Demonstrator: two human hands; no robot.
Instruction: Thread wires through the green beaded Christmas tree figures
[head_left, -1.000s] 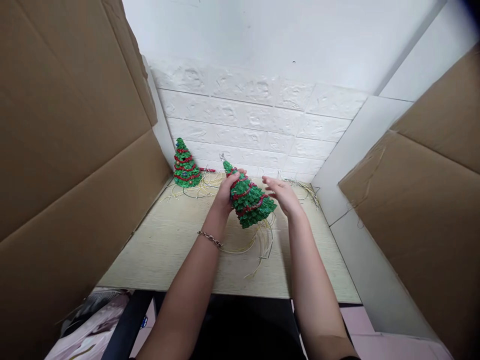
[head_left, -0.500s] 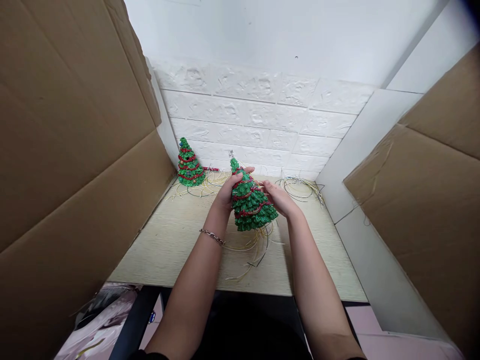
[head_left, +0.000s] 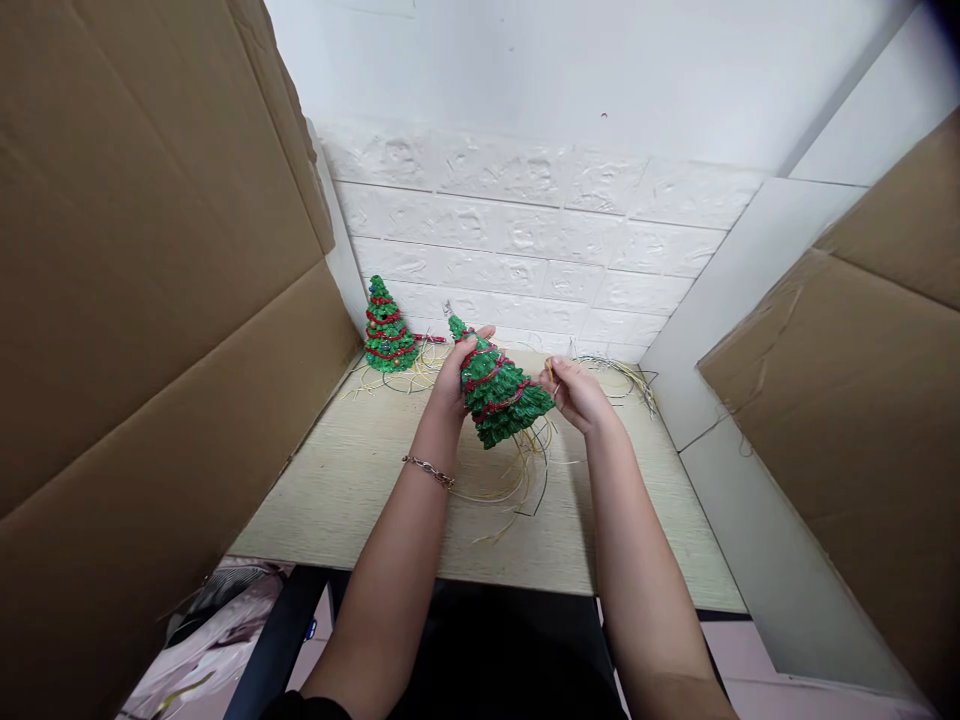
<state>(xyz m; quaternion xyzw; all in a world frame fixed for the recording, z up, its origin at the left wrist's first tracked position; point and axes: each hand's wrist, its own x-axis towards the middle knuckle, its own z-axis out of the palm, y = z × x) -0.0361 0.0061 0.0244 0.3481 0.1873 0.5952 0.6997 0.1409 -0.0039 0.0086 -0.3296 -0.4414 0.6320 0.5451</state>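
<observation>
A small green Christmas tree figure (head_left: pixel 501 392) with red garlands is tilted over the table, its tip toward the back left. My left hand (head_left: pixel 455 372) is closed around its upper left side. Just off the tree's lower right edge, my right hand (head_left: pixel 576 392) pinches a thin yellow wire (head_left: pixel 550 370) between thumb and fingertips. More yellow, white and black wires (head_left: pixel 517 485) trail from under the tree's base onto the table. A clear piece (head_left: pixel 448 308) sticks out at the tip.
A second decorated tree (head_left: pixel 389 335) stands upright at the back left, beside a red pen-like stick (head_left: pixel 430 338) and loose wires. A bundle of wires (head_left: pixel 634 375) lies at the back right. Cardboard walls (head_left: pixel 247 390) flank the table (head_left: pixel 337 510); white brick-pattern panels (head_left: pixel 525 235) rise behind.
My right hand has moved right, away from the tree's side, and now shows a yellow wire at its fingertips. The tree has tilted further, its base swinging right and up.
</observation>
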